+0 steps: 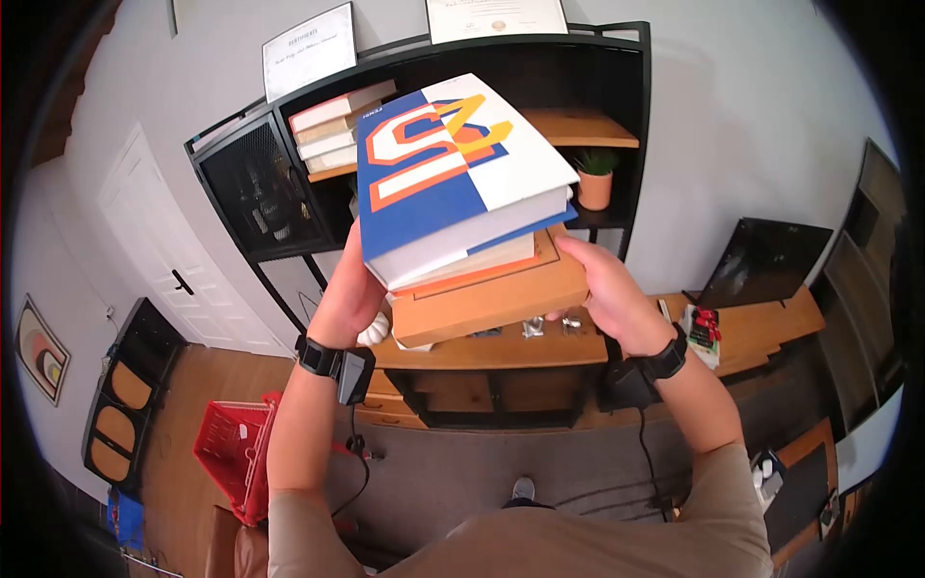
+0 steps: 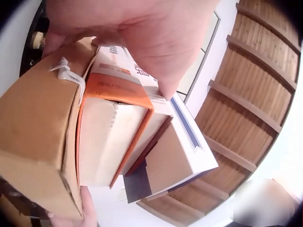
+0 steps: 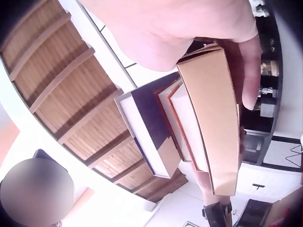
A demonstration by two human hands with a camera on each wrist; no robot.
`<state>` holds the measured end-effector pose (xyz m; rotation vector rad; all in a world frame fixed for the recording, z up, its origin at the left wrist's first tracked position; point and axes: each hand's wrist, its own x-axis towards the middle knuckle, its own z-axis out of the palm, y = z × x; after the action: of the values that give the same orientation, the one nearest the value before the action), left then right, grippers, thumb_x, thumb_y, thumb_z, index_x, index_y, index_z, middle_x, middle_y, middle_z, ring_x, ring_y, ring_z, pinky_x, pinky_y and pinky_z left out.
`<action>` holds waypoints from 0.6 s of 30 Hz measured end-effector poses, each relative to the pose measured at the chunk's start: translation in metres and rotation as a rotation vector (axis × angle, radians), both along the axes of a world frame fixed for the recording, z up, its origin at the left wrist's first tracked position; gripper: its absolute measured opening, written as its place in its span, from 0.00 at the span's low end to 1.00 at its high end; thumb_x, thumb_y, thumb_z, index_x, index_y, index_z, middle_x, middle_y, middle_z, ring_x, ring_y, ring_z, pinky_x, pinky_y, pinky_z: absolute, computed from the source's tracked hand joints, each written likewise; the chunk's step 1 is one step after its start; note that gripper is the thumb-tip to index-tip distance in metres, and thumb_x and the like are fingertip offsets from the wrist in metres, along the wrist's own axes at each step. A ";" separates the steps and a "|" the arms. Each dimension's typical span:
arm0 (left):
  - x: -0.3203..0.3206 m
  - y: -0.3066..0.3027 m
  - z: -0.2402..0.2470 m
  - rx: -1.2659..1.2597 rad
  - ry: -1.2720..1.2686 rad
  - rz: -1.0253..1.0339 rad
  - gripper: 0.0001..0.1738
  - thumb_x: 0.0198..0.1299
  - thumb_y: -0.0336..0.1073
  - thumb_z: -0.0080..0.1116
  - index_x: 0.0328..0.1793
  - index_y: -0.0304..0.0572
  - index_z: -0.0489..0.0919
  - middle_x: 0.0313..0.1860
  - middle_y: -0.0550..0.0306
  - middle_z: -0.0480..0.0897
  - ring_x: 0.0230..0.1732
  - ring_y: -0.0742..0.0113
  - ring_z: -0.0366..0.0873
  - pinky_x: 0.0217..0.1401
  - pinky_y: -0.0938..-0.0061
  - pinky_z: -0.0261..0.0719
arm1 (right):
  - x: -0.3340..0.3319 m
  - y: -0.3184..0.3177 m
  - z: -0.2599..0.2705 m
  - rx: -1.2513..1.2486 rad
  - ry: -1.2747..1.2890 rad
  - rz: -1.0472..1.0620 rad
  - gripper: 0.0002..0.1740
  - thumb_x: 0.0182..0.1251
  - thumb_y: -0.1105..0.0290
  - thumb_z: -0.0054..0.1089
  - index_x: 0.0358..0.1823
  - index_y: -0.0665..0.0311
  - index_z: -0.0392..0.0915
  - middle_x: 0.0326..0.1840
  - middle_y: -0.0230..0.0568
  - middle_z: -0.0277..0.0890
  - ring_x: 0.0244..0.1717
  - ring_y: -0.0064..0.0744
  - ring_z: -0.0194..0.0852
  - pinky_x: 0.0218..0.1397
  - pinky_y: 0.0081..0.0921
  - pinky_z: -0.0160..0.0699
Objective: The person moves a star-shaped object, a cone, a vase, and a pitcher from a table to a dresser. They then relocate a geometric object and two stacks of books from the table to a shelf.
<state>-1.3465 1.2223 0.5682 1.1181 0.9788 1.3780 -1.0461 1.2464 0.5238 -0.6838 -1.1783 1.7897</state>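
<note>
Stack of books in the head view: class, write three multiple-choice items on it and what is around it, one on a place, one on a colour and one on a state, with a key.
1. Where does the potted plant stand?
A. on the floor
B. on a wooden shelf, to the right of the stack of books
C. on top of the stack

2. What colours is the top book?
A. blue and white with orange lettering
B. plain green
C. all black

3. What do the left hand and right hand do?
A. hang idle
B. press the stack onto a desk
C. grip the stack at opposite sides, lifted

Key: B, the pot sits on the shelf board; A, the cover faces the head camera; C, fingers wrap both ends.
</note>
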 end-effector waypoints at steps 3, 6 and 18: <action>-0.005 0.042 0.012 0.010 0.007 -0.029 0.32 0.71 0.61 0.38 0.75 0.56 0.60 0.71 0.62 0.66 0.70 0.66 0.64 0.70 0.61 0.64 | -0.006 0.043 0.016 0.033 -0.016 0.006 0.22 0.75 0.54 0.43 0.56 0.64 0.73 0.45 0.38 0.81 0.40 0.30 0.82 0.31 0.31 0.82; -0.014 0.079 0.018 0.076 0.053 -0.046 0.32 0.71 0.61 0.36 0.75 0.57 0.60 0.71 0.61 0.67 0.69 0.66 0.66 0.69 0.60 0.65 | -0.015 0.080 0.018 0.020 0.016 0.029 0.23 0.73 0.53 0.45 0.57 0.63 0.72 0.46 0.38 0.81 0.41 0.31 0.82 0.32 0.32 0.83; -0.053 0.182 0.037 0.024 0.055 -0.117 0.38 0.64 0.67 0.45 0.67 0.46 0.70 0.64 0.56 0.75 0.63 0.65 0.73 0.66 0.64 0.70 | -0.051 0.172 0.025 -0.118 0.165 -0.030 0.20 0.69 0.54 0.53 0.58 0.52 0.71 0.55 0.39 0.74 0.56 0.40 0.73 0.49 0.48 0.79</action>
<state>-1.3990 1.4038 0.6053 1.2181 0.9229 1.2738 -1.0974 1.4183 0.5489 -0.6056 -0.9544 1.8636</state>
